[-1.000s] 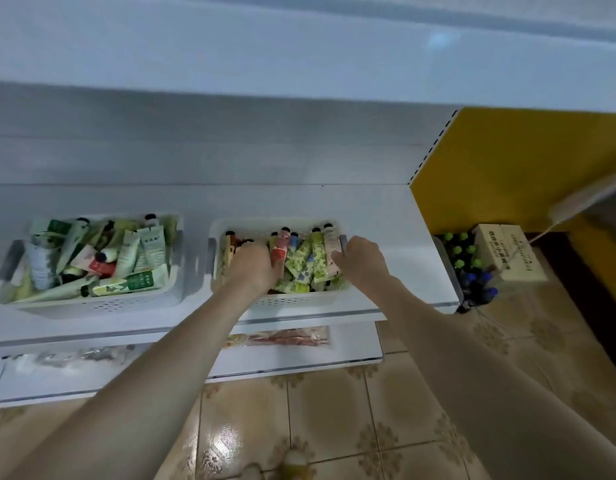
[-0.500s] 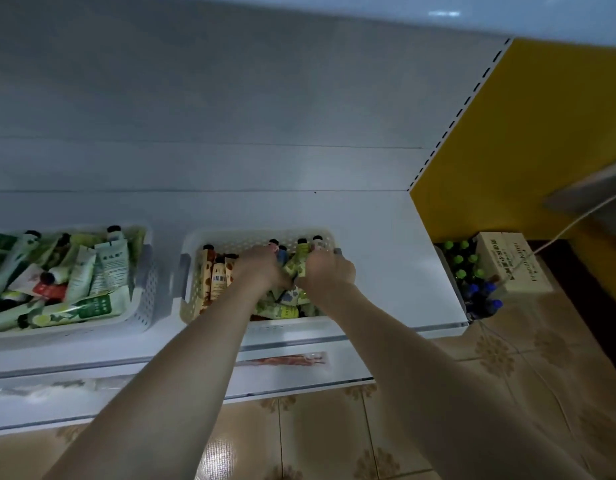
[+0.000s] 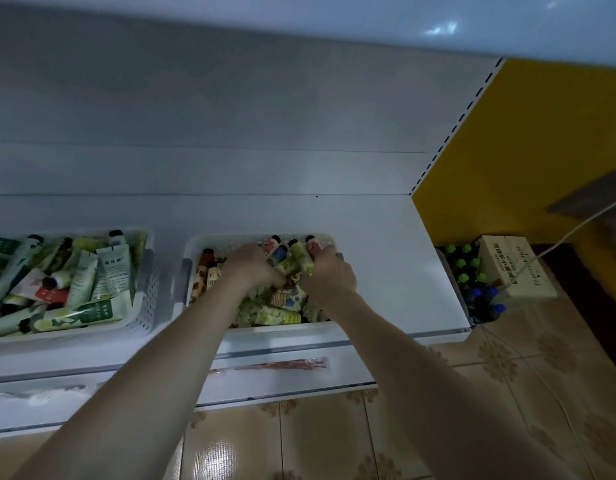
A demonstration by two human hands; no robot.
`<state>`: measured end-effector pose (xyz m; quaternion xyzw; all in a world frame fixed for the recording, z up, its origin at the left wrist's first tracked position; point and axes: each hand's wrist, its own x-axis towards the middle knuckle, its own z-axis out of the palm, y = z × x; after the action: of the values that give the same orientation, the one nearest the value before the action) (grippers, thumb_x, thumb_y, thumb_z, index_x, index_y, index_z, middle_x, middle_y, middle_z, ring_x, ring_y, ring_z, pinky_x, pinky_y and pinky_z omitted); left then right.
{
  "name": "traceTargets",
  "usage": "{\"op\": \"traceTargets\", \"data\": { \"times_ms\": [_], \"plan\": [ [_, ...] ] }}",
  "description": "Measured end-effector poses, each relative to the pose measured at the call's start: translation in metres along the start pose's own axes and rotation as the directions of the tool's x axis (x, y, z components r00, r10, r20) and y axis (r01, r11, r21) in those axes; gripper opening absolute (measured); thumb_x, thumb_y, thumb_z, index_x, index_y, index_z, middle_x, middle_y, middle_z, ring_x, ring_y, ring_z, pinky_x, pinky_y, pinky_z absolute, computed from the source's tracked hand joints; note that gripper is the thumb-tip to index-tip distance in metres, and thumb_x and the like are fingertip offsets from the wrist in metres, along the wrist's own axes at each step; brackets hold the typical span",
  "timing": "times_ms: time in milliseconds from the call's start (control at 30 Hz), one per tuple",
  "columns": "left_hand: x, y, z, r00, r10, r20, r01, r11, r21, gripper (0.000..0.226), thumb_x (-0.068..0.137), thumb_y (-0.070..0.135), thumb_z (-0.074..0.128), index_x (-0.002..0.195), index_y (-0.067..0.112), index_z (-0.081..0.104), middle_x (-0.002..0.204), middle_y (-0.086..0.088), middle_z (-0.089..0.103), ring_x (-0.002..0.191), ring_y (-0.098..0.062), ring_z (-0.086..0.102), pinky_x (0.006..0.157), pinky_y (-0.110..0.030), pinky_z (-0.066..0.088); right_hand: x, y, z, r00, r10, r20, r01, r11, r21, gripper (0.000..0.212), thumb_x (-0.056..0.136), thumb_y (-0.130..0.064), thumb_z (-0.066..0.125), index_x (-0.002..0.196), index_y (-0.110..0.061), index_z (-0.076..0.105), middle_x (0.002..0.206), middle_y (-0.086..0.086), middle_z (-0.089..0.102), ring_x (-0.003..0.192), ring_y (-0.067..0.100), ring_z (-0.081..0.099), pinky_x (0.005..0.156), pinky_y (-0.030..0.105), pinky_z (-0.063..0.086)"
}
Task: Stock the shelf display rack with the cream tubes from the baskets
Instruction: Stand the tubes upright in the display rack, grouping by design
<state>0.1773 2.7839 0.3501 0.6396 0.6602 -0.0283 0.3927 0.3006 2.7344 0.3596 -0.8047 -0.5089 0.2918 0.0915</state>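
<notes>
Two white perforated baskets sit side by side on a white shelf (image 3: 386, 271). The left basket (image 3: 150, 292), at the left edge of the frame, is heaped with pale green and white cream tubes (image 3: 109, 268) with dark caps, lying crisscross. The middle basket (image 3: 230, 239) holds shorter patterned tubes (image 3: 275, 315), floral yellow-green, spotted brown and pink, some standing cap-up along its back wall, others flat.

Both hands are down in the middle basket. The left hand (image 3: 251, 268) has its fingers curled into the pile; whether it holds anything cannot be told. The right hand (image 3: 329, 275) pinches a green tube (image 3: 299, 261) near its crimped end.

The shelf lies bare behind the baskets and to the right of the middle one, up to its right edge. The middle basket's front wall sits near the shelf's front lip. A lower shelf (image 3: 348, 368) juts out below, above a tiled floor (image 3: 334, 438). At right, bottles (image 3: 469, 271) and a wooden box (image 3: 514, 268) stand by a yellow wall (image 3: 524, 150).
</notes>
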Motion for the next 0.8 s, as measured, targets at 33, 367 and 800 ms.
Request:
{"op": "traceTargets", "data": {
  "times_ms": [33,367,800],
  "plan": [
    [-0.003,-0.002,-0.004,1.0,0.0,-0.003,-0.001,0.997,-0.072,0.051,0.074,0.024,0.075,0.115,0.005,0.053,0.103,-0.005,0.056,0.092,-0.019,0.055,0.069,-0.027,0.045,0.0,0.002,-0.003,1.0,0.007,0.021,-0.008,0.997,0.077,0.046,0.085,-0.017,0.062,0.124,-0.006,0.04,0.115,0.011,0.053,0.106,0.027,0.053,0.078,0.03,0.04],
    [-0.062,-0.006,-0.039,0.993,-0.059,-0.106,-0.018,0.794,-0.608,0.026,0.079,0.018,0.07,0.074,0.015,0.045,0.078,-0.001,0.048,0.067,-0.012,0.046,0.064,-0.025,0.041,-0.034,-0.004,-0.052,0.998,-0.05,-0.044,0.067,0.803,0.592,0.023,0.077,-0.01,0.066,0.091,0.008,0.062,0.073,0.009,0.059,0.063,0.019,0.054,0.055,0.026,0.039],
    [-0.289,-0.02,-0.055,0.979,0.177,-0.103,-0.14,0.215,-0.967,0.05,0.045,0.007,0.075,0.094,0.013,0.063,0.078,-0.004,0.073,0.073,-0.019,0.07,0.056,-0.031,0.057,-0.223,-0.023,-0.132,0.894,-0.411,0.177,0.187,0.702,0.687,0.007,0.088,-0.004,0.059,0.095,-0.007,0.062,0.078,0.003,0.063,0.068,0.015,0.069,0.053,0.017,0.047]
  ]
}}
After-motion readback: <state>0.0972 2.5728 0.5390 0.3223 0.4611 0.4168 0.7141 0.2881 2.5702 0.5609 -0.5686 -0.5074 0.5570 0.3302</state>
